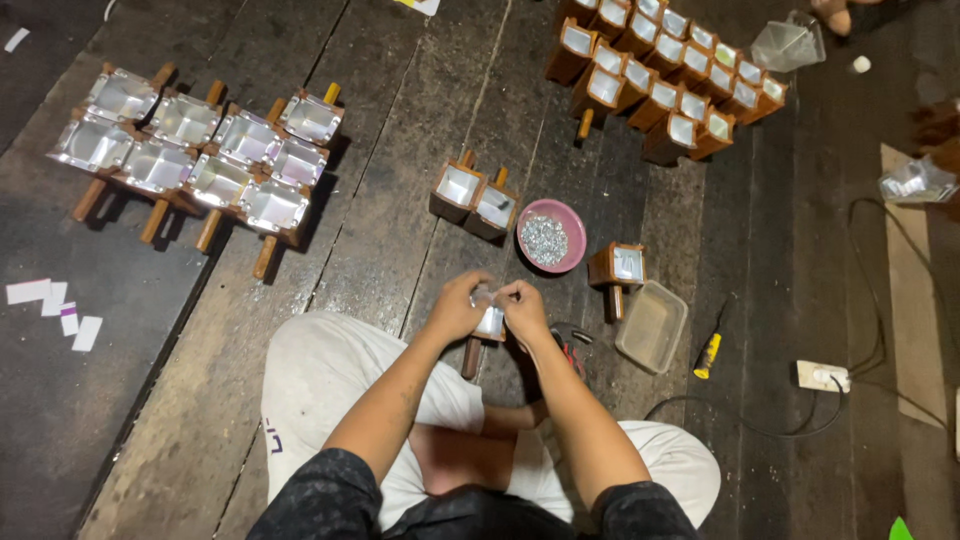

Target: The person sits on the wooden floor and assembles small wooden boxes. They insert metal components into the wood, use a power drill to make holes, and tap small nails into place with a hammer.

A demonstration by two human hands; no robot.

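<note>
I sit cross-legged on a dark plank floor. My left hand (pixel 455 305) and my right hand (pixel 522 308) both grip one small wooden box with a silver lining and a peg handle (pixel 488 325), held over my knees; the fingers pinch at its top rim. Just ahead stands a pink bowl (pixel 552 236) filled with small silvery bits. Two similar lined boxes (pixel 474 197) stand left of the bowl, and a single one (pixel 620 268) stands to its right.
A group of several silver-lined boxes (pixel 195 150) lies at the far left, another group (pixel 665 75) at the far right. A clear plastic tub (pixel 651 326), a yellow-handled tool (pixel 708 355), a white power strip (pixel 822 376) with cable and paper slips (pixel 55 305) lie around.
</note>
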